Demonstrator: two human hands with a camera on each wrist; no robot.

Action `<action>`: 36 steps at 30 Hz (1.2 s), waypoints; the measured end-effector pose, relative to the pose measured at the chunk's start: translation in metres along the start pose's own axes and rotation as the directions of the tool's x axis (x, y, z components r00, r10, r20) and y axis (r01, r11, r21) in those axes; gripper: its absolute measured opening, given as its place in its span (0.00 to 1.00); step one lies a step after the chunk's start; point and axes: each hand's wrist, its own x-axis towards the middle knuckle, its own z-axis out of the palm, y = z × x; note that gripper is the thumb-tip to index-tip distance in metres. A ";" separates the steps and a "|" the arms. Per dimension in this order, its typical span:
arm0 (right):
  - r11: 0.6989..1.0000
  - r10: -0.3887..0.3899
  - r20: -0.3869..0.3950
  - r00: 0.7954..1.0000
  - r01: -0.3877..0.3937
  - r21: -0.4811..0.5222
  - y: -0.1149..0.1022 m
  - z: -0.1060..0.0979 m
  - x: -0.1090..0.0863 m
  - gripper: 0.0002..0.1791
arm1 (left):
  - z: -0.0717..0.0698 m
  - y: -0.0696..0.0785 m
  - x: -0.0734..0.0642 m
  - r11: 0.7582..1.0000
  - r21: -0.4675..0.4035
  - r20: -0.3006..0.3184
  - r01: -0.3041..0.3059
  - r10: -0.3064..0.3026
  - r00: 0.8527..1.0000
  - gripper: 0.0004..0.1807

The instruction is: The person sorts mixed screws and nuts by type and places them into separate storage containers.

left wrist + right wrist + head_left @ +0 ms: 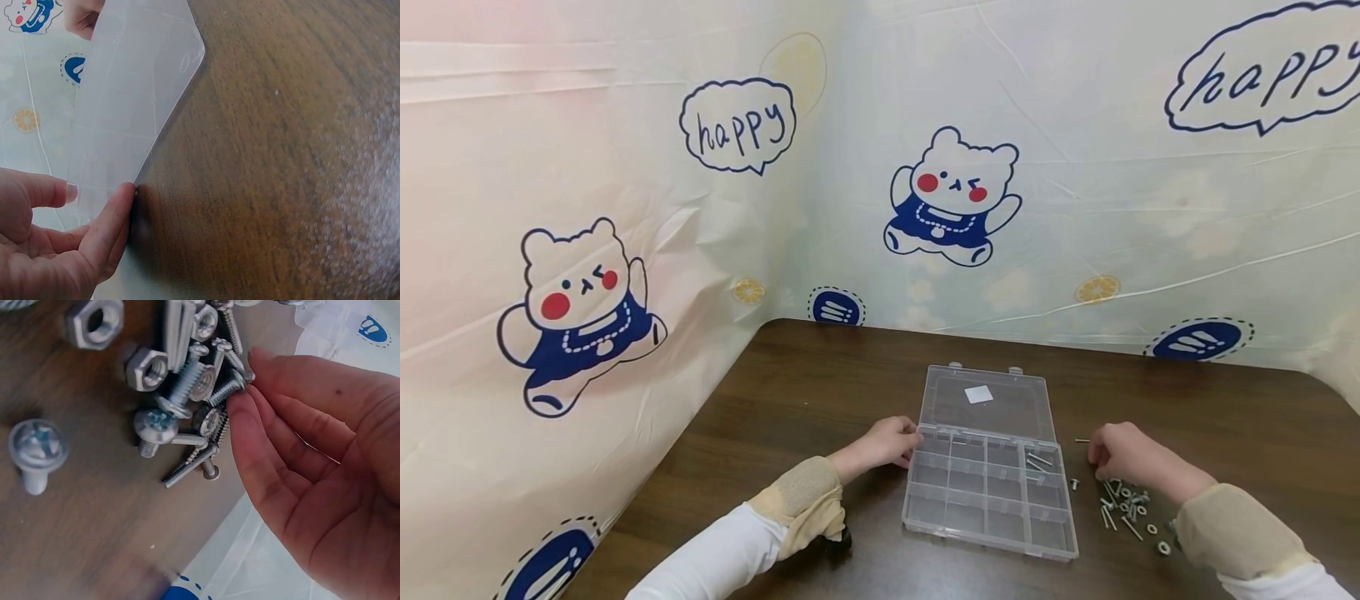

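A clear plastic compartment box (988, 546) lies on the table, its lid (951, 410) laid back. Several screws (1039, 460) sit in its back right compartment. My left hand (895, 442) holds the box's left side near the hinge; in the left wrist view its thumb and fingers (112, 225) straddle the side wall. To the right of the box, my right hand (1123, 450) reaches over a pile of loose screws and nuts (1127, 504). Up close, its thumb and index fingertips pinch a small screw (226, 392) at the pile's edge.
A single screw (1074, 484) lies between box and pile, and a thin screw (1082, 440) lies left of my right hand. Washers or nuts (1163, 547) are scattered at the pile's near side. A printed cloth (850, 167) hangs behind the brown table (820, 367).
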 end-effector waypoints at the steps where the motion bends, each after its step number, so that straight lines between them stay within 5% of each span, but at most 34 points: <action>1: 1.000 0.005 0.002 1.000 -0.005 0.001 0.000 0.001 0.000 0.10 | 0.000 0.000 0.000 1.000 -0.002 -0.002 0.000 0.000 1.000 0.12; 20: 0.999 0.037 -0.004 0.999 -0.037 -0.021 -0.008 0.004 0.002 0.10 | 0.002 -0.003 0.001 1.000 -0.023 -0.010 -0.018 0.018 1.000 0.11; 30: 1.000 -0.028 -0.109 0.994 0.026 -0.017 -0.014 -0.006 0.001 0.06 | 0.000 -0.002 0.001 1.000 -0.001 -0.006 -0.009 0.009 1.000 0.11; 36: 0.995 -0.102 -0.248 0.963 0.098 -0.030 -0.018 -0.013 0.003 0.06 | 0.001 -0.002 0.001 1.000 0.002 -0.009 -0.011 0.011 1.000 0.11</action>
